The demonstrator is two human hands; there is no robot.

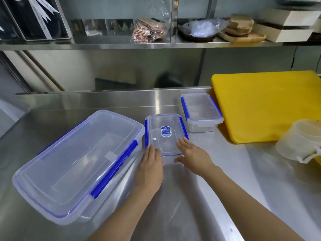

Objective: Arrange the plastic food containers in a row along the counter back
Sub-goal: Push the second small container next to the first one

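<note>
1. Stainless-steel counter (231,174): a large clear blue-clipped plastic container (78,164) sits toward the left edge, a small lidded one (201,110) near the back edge.
2. Left hand (151,165) and right hand (192,153), fingers straight, touch the labelled mid-surface container (165,134).

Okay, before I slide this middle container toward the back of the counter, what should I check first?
1. Left hand and right hand on the middle container: ok.
2. Its lid on: ok.
3. Counter behind it bare up to the back: ok.
4. Apart from the small container: ok.
5. Large container in line at the back: not ok, it sits angled, nearer the front.
6. Clips latched: cannot tell.
</note>
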